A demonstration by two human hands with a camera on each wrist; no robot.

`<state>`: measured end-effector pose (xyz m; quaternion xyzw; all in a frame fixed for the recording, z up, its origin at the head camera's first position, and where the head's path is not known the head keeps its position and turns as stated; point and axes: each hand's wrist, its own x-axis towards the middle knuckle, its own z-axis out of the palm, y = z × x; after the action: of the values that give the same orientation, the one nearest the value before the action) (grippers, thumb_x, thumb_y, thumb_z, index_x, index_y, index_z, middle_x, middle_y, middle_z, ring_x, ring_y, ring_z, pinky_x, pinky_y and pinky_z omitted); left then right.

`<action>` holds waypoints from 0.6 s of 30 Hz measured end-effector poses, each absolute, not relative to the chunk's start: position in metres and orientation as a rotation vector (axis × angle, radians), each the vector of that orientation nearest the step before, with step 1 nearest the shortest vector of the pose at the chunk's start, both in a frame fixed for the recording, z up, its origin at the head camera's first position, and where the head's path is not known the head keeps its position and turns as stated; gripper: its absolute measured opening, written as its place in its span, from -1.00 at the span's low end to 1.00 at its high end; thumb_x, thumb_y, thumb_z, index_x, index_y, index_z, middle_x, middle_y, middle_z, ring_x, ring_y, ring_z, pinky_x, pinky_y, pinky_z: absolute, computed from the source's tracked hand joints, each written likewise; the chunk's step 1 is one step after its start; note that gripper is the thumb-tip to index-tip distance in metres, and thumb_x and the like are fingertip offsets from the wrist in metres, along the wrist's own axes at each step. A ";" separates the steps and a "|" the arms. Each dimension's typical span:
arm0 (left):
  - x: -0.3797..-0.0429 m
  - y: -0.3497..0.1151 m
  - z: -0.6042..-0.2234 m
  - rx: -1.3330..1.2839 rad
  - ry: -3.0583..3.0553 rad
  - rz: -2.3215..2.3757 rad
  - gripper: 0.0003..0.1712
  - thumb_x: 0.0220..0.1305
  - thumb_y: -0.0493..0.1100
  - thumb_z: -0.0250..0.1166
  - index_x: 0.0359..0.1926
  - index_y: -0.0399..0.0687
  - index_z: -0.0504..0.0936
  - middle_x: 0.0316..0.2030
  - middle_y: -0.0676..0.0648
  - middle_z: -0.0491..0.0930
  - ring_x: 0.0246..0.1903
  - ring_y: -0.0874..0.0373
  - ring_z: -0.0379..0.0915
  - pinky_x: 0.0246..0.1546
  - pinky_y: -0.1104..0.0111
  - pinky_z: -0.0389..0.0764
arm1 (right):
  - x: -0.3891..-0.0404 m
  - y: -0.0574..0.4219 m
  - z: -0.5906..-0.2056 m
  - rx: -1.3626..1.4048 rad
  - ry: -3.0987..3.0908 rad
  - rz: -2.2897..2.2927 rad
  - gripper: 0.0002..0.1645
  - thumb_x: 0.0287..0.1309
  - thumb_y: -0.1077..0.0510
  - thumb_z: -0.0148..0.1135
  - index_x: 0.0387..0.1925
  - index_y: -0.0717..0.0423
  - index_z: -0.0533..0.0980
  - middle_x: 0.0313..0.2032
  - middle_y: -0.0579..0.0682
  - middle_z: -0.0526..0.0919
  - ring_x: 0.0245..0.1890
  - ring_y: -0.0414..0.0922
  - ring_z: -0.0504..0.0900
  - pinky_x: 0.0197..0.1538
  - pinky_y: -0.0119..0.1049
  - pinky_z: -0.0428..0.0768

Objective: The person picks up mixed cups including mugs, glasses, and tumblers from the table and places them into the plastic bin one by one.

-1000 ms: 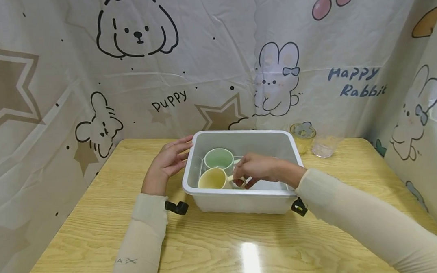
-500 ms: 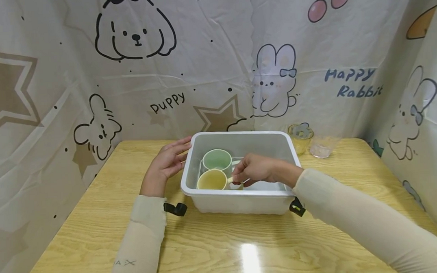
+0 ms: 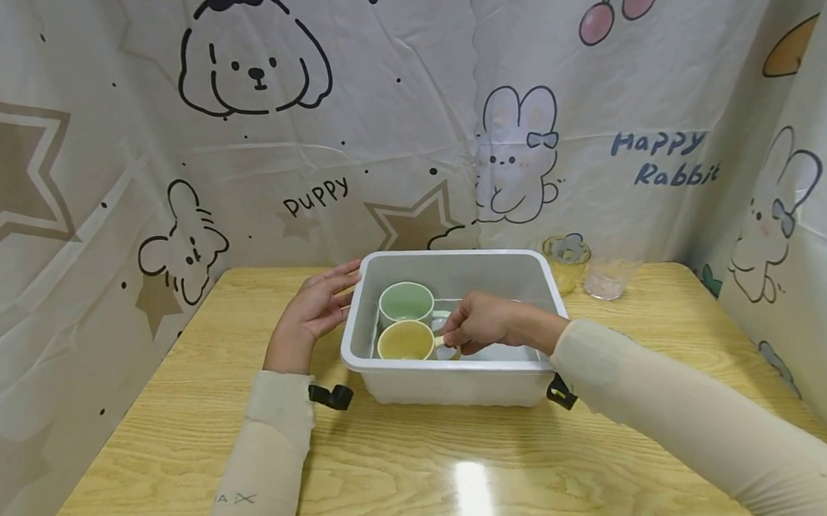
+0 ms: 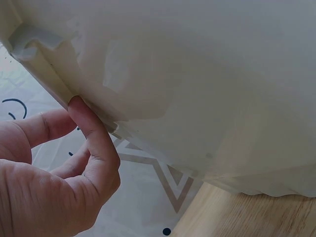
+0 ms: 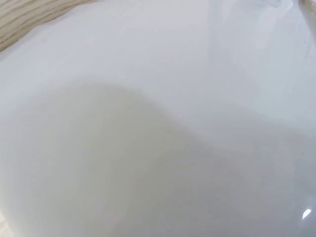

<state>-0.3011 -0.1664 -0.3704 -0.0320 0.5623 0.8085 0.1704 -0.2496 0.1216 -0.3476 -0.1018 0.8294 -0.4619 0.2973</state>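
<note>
A white plastic bin stands on the table, with a yellow mug and a green mug in its left part. The yellow one is at the front, the green one right behind it, both with handles to the right. Reaching over the bin's right side, my right hand pinches the yellow mug's handle. My left hand touches the bin's left rim, fingers mostly extended; its fingertips meet the rim in the left wrist view. The right wrist view holds mostly the bin's pale wall, with the hand out of sight.
Behind the bin's right corner stand a yellowish glass and a clear glass. A printed cloth hangs behind and beside the wooden table.
My right fingers, looser around the handle before, now pinch it, and the yellow mug has shifted slightly right within the bin. The left hand keeps its place at the rim.
</note>
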 end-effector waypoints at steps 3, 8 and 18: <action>-0.301 -0.167 -0.370 -0.086 1.604 2.294 -0.43 0.50 -0.26 0.22 0.47 -0.12 0.39 0.22 -0.05 0.47 0.10 0.06 0.49 0.11 0.22 0.64 | -0.250 0.121 -0.348 -0.260 2.212 -1.214 -0.80 0.33 0.37 0.27 -0.06 0.42 0.65 -0.16 0.23 0.74 -0.30 -0.15 0.67 -0.02 -0.20 0.71; -0.300 -0.167 -0.369 -0.079 1.599 2.292 -0.41 0.51 -0.25 0.21 0.49 -0.13 0.35 0.21 -0.04 0.47 0.07 0.08 0.50 0.08 0.24 0.65 | -0.251 0.122 -0.348 -0.255 2.242 -1.206 -0.79 0.32 0.37 0.29 -0.05 0.41 0.65 -0.12 0.24 0.73 -0.20 -0.05 0.72 0.00 -0.16 0.72; -0.301 -0.167 -0.370 -0.095 1.594 2.301 -0.42 0.49 -0.25 0.23 0.47 -0.12 0.38 0.21 -0.04 0.49 0.06 0.07 0.51 0.03 0.26 0.67 | -0.250 0.124 -0.344 -0.374 2.413 -1.017 -0.86 0.30 0.30 0.35 -0.16 0.31 0.69 -0.28 0.04 0.75 -0.17 0.07 0.76 -0.12 -0.23 0.74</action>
<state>-0.3005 -0.1668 -0.3695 -0.0335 0.5610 0.8096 0.1695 -0.2503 0.1240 -0.3441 -0.1372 0.8842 -0.3728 0.2456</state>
